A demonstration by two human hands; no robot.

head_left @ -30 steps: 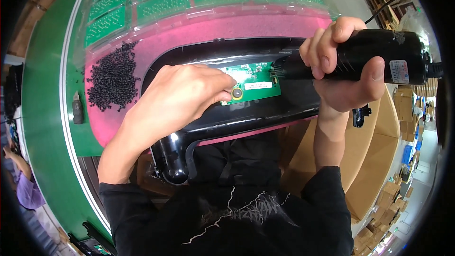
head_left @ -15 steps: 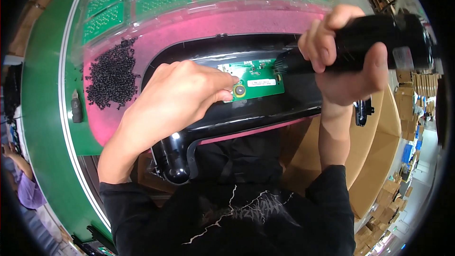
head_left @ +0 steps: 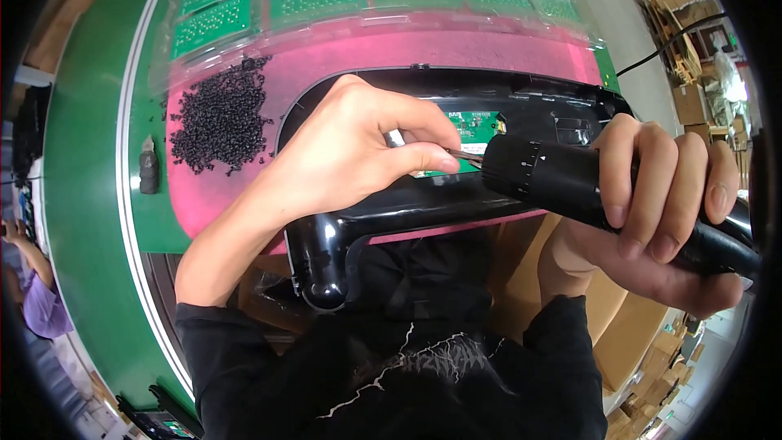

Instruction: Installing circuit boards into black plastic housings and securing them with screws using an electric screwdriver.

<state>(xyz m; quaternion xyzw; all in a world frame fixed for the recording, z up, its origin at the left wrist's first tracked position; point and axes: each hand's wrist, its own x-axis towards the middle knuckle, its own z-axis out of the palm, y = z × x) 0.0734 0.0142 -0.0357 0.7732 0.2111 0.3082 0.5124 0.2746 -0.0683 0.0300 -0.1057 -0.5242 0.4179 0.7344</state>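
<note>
My right hand point(head_left: 664, 187) is wrapped round a black electric screwdriver point(head_left: 558, 173), held nearly level and pointing left. Its thin bit point(head_left: 466, 155) reaches the fingertips of my left hand point(head_left: 358, 134). That hand is closed in a pinch at the bit's tip; any small piece between the fingers is hidden. A silvery bit of something shows inside the curl of its fingers, too little to name. Below both hands, a green circuit board point(head_left: 476, 121) lies in a black curved plastic housing point(head_left: 391, 216), partly covered by the left hand and the screwdriver.
A heap of small black parts point(head_left: 218, 118) lies on the pink mat point(head_left: 326, 47), left of the housing. Clear trays point(head_left: 318, 4) of green boards stand at the back. A small dark stub point(head_left: 148, 167) is on the green table point(head_left: 90, 130). Cardboard boxes point(head_left: 631, 342) are at the right.
The screwdriver has lifted off the board's right side and swung lower, its bit now at my left fingertips. My left hand has risen from the board to meet it.
</note>
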